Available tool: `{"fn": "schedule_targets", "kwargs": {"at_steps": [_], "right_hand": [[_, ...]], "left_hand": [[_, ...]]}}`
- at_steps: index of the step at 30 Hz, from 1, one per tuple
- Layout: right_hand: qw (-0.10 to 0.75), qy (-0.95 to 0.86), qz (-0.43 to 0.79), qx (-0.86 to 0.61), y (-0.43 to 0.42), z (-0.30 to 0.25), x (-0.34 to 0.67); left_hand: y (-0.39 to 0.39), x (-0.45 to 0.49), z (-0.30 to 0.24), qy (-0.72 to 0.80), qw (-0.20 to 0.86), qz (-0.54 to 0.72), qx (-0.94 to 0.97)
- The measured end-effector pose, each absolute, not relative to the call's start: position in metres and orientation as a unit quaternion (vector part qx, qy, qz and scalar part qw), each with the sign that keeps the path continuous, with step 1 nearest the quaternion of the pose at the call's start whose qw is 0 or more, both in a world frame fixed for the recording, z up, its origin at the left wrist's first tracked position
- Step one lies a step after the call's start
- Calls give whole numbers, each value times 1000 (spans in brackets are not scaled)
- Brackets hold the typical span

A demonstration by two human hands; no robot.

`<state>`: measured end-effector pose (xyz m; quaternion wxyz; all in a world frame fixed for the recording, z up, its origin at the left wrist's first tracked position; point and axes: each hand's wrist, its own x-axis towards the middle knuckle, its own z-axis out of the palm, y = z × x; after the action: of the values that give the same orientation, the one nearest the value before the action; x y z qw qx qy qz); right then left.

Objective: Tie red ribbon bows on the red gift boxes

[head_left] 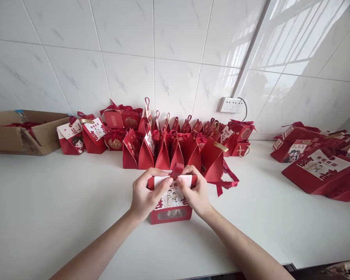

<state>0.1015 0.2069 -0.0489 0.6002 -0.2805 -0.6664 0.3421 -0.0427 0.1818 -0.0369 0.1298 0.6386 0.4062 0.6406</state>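
Note:
A red gift box (172, 217) stands upright on the white table in front of me, with a cartoon couple on its white front flap and a clear window low on its face. A dark red ribbon loop (177, 169) rises from the middle of its top. My left hand (147, 190) is closed on the top edge from the left, thumb on the front. From the right, my right hand (196, 190) grips the same edge, its thumb close to the other beside the ribbon. The fingers behind the box are partly hidden.
Rows of red gift boxes (163, 151) stand behind, near the tiled wall. An open cardboard box (46, 142) is at the left. More red boxes (312, 186) are heaped at the right. A power strip (231, 105) is on the wall. Loose ribbon (229, 182) trails beside the rows.

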Motion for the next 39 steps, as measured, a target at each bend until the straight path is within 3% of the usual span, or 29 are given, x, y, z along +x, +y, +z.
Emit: {"fn": "schedule_targets", "kwargs": {"at_steps": [15, 22, 30, 39], "right_hand": [[580, -674, 354, -290, 205, -43, 101], [585, -676, 338, -293, 206, -41, 100], [604, -652, 351, -293, 211, -40, 96], [596, -638, 376, -311, 212, -38, 94]], "left_hand": [[184, -49, -26, 388, 145, 600, 684], [186, -47, -26, 350, 17, 612, 709], [191, -50, -26, 327, -49, 593, 735], [191, -50, -32, 358, -30, 600, 715]]}}
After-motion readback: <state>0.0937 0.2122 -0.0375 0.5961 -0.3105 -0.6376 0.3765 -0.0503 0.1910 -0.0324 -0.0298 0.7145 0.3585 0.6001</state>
